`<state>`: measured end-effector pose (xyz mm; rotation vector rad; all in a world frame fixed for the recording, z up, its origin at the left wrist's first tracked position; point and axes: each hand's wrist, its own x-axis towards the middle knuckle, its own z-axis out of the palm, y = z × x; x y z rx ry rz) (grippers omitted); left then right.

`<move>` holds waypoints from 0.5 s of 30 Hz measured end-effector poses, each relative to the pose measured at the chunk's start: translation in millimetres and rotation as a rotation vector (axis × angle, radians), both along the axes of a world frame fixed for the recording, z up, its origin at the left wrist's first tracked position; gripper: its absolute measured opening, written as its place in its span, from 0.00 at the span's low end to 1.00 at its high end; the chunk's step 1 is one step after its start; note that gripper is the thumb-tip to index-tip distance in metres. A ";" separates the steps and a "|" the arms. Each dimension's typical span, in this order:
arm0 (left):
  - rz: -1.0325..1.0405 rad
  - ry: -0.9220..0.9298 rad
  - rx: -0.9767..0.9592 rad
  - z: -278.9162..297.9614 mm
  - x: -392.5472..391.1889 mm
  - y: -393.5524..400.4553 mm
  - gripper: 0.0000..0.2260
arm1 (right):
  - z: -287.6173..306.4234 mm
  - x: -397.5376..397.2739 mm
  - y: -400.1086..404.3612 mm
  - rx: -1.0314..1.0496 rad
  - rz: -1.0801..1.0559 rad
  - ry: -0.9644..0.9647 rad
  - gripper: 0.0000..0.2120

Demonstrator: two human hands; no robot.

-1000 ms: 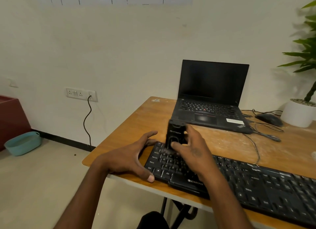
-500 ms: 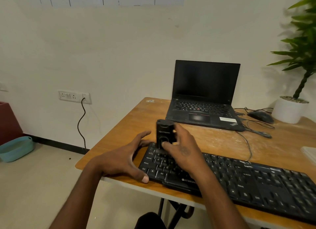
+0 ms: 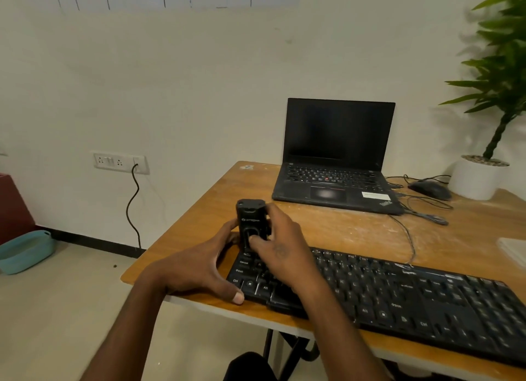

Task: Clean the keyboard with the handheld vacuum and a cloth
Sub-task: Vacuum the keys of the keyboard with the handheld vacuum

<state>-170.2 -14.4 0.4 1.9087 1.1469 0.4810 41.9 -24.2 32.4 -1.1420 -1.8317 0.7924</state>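
Handheld vacuum stands upright, nozzle down on keyboard.

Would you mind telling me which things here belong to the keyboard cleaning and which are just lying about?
In use:
handheld vacuum
keyboard
right hand
left hand

Lying about:
laptop
mouse
potted plant
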 end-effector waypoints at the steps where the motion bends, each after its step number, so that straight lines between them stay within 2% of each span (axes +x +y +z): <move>1: 0.002 -0.001 -0.002 0.1 -0.1 0.2 0.60 | -0.1 -1.0 1.3 -0.004 0.010 0.001 0.21; 9: -0.015 0.024 -0.011 -4.3 -3.2 1.6 0.59 | -10.4 42.5 -5.5 -0.023 -0.035 0.104 0.23; 15: -0.002 -0.002 -0.007 1.4 1.2 -1.2 0.59 | -3.6 5.1 -0.8 0.013 0.002 0.005 0.21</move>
